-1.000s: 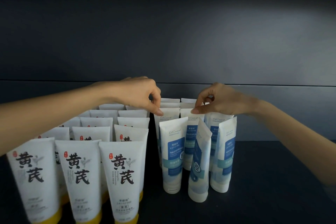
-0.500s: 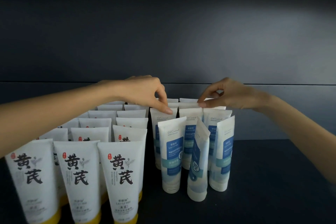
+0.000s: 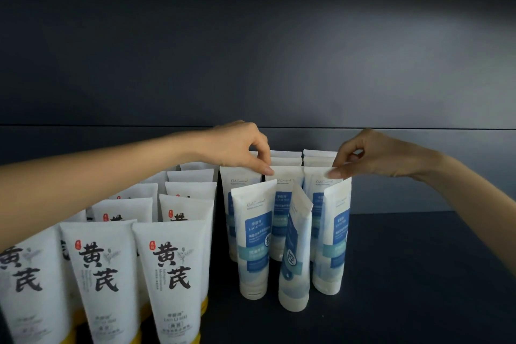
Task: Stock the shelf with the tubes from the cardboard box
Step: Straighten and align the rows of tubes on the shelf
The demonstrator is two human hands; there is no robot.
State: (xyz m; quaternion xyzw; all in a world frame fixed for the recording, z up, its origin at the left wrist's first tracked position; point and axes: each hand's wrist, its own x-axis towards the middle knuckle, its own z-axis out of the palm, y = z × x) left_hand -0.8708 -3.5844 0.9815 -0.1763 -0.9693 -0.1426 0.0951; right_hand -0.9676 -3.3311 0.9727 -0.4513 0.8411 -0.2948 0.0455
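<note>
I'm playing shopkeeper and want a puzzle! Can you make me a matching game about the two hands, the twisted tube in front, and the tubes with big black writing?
Things
1. left hand
2. right hand
3. middle front tube
4. black-writing tubes

Clues
A. yellow caps
B. turned edge-on
C. pinches a top on the right side of the blue-label tubes
D. pinches at a top nearer their left side

Pairs: 1-D, 2-C, 3-B, 4-A

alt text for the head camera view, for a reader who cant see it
A left hand and a right hand each pinch the top edge of a blue-labelled tube in rows standing on a dark shelf. Rows of white tubes with yellow caps stand to their left.
</note>
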